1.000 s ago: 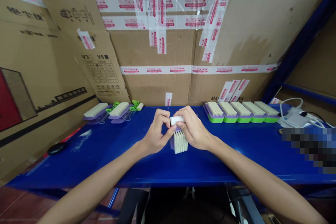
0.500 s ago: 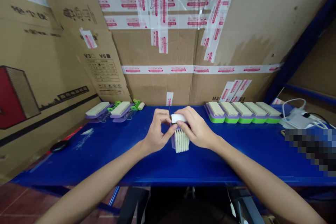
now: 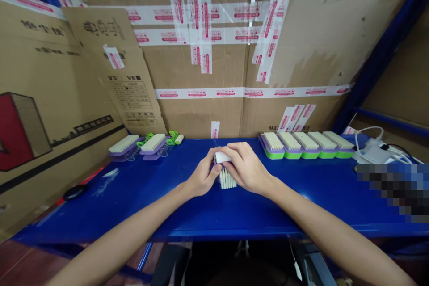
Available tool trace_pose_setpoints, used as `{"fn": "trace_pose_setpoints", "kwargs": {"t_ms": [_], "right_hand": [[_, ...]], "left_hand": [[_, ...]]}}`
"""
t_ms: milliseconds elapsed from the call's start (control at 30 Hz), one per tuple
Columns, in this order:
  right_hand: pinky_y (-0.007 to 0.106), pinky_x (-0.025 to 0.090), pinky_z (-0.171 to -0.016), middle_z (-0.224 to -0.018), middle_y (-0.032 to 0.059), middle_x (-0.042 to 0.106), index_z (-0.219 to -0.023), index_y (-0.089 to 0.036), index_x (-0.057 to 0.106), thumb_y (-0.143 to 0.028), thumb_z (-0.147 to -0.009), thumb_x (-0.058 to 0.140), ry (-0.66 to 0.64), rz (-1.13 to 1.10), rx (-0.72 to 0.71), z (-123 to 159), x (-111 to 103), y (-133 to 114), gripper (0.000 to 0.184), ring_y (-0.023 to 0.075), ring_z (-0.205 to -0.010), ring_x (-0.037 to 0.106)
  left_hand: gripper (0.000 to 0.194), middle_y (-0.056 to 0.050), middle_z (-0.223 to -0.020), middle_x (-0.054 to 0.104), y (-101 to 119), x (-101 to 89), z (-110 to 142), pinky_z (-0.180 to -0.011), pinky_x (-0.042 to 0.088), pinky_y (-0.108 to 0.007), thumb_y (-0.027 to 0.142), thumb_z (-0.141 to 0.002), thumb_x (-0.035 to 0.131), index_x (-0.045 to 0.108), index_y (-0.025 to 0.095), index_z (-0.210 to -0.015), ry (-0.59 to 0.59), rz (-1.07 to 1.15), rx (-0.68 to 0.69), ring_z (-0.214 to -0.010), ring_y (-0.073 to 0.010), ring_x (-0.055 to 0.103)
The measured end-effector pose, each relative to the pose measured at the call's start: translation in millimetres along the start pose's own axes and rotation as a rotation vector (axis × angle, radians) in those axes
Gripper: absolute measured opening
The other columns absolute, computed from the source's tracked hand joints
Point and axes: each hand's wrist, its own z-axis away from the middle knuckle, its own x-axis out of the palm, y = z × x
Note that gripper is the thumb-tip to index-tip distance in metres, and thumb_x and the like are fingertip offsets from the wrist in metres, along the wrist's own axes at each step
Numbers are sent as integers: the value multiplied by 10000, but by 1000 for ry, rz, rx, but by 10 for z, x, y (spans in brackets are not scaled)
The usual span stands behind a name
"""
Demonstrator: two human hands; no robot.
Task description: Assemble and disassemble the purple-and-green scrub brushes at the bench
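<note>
In the middle of the table, my left hand (image 3: 203, 176) and my right hand (image 3: 248, 167) meet around one scrub brush (image 3: 228, 180). Its pale bristles point toward me, and a sliver of purple body shows beside them. A short white cylindrical piece (image 3: 222, 157) lies across the brush's far end. My right fingers are closed over this white piece. The left thumb and fingers pinch the brush at the piece's left end. My fingers cover most of the brush body and the join between the two parts.
Several finished-looking brushes with green bases (image 3: 301, 146) stand in a row at back right. Two purple brushes (image 3: 153, 143) with green parts lie at back left. A white adapter with cables (image 3: 373, 152) is on the right, a black round object (image 3: 74, 192) on the left. Cardboard (image 3: 201, 111) walls the table (image 3: 140, 214).
My right fingers have closed further over the white piece, and the hands have drawn tighter together. Less of the brush shows now. The camera view has tilted slightly.
</note>
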Motion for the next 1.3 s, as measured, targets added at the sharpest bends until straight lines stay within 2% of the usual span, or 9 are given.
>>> {"fn": "trace_pose_setpoints", "kwargs": {"t_ms": [100, 167, 233, 300, 400, 633, 967, 1167, 1300], "right_hand": [[545, 605, -976, -1387, 192, 679, -1674, -215, 436, -267, -1204, 477, 9, 11, -18, 9, 12, -32, 474, 346, -1201, 679], [531, 608, -958, -1374, 190, 679, -1652, -208, 458, -268, -1199, 486, 13, 1, -16, 3, 6, -53, 458, 340, -1182, 678], [520, 605, -946, -1348, 185, 684, -1604, -197, 500, -269, -1192, 499, 17, -10, -21, -6, -4, -67, 418, 333, -1155, 679], [518, 598, -938, -1335, 185, 689, -1570, -187, 523, -273, -1190, 501, 22, -19, -27, -12, -9, -71, 390, 331, -1137, 680], [531, 591, -965, -1390, 194, 686, -1586, -190, 503, -270, -1202, 468, 16, -36, -26, -8, -3, -61, 394, 339, -1192, 678], [541, 587, -997, -1438, 188, 717, -1633, -209, 446, -253, -1202, 480, 1, -97, -30, 8, 3, -92, 434, 342, -1238, 692], [547, 583, -984, -1438, 174, 726, -1680, -263, 398, -219, -1172, 524, 30, -78, -26, 6, -4, -82, 526, 347, -1231, 716], [528, 599, -977, -1386, 157, 722, -1682, -276, 392, -204, -1159, 566, 99, -67, -24, 6, -12, -85, 556, 332, -1216, 718], [559, 593, -999, -1419, 171, 710, -1688, -269, 413, -234, -1150, 572, 69, -71, 9, -3, -31, -100, 561, 351, -1223, 712]], "left_hand": [[716, -107, -1198, 721, -63, -47, 27, -860, 613, -432, 825, -1089, 514, 500, 227, -1484, -87, 28, -37, -967, -271, 735], [941, -133, -1278, 727, -84, -64, 42, -895, 628, -469, 903, -928, 714, 449, 233, -1532, -140, 48, -93, -1063, -326, 762], [1079, -141, -1333, 728, -85, -62, 56, -929, 638, -500, 839, -772, 920, 439, 249, -1537, -163, 37, -172, -1145, -371, 771], [1045, -129, -1347, 731, -75, -47, 67, -939, 645, -511, 705, -745, 1008, 460, 263, -1517, -174, 10, -231, -1167, -374, 778], [884, -104, -1306, 742, -65, -27, 73, -926, 654, -505, 564, -804, 1003, 503, 265, -1469, -185, -13, -253, -1141, -352, 790], [794, -90, -1286, 735, -65, -39, 46, -931, 661, -500, 472, -810, 998, 529, 253, -1412, -193, -15, -230, -1147, -337, 790], [735, -86, -1249, 761, -13, -112, 5, -887, 660, -483, 500, -839, 965, 521, 267, -1377, -235, -83, -260, -1116, -347, 812], [782, -114, -1257, 794, 10, -144, -13, -870, 662, -481, 553, -846, 954, 514, 248, -1416, -251, -125, -288, -1100, -366, 825], [747, -105, -1239, 796, -14, -154, -2, -873, 658, -484, 547, -852, 938, 532, 245, -1403, -257, -160, -291, -1065, -356, 828]]}}
